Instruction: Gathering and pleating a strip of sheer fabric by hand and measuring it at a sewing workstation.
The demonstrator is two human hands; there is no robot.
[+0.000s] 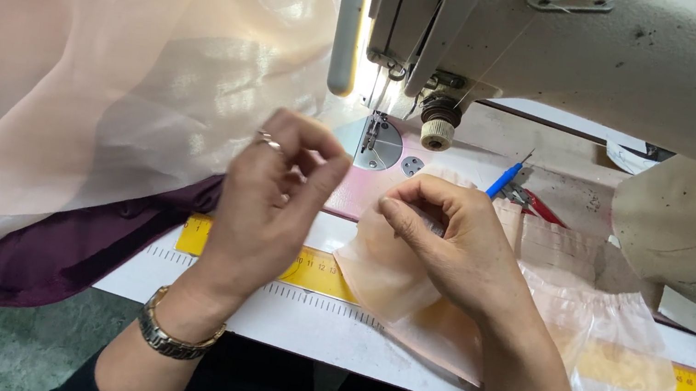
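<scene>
My left hand, with a ring and a metal wristwatch, is raised in front of the sewing machine, fingers curled and thumb meeting the fingertips; what they pinch is too fine to see. My right hand is loosely closed, fingertips pinching the edge of a small sheer peach fabric piece that drapes over the table edge. A gathered peach fabric strip lies to the right of that hand. The needle and presser foot stand just behind both hands.
A large sheet of sheer peach fabric spills left of the machine over dark purple cloth. A yellow ruler is fixed along the white table front. A blue-handled tool and red-handled snips lie behind my right hand.
</scene>
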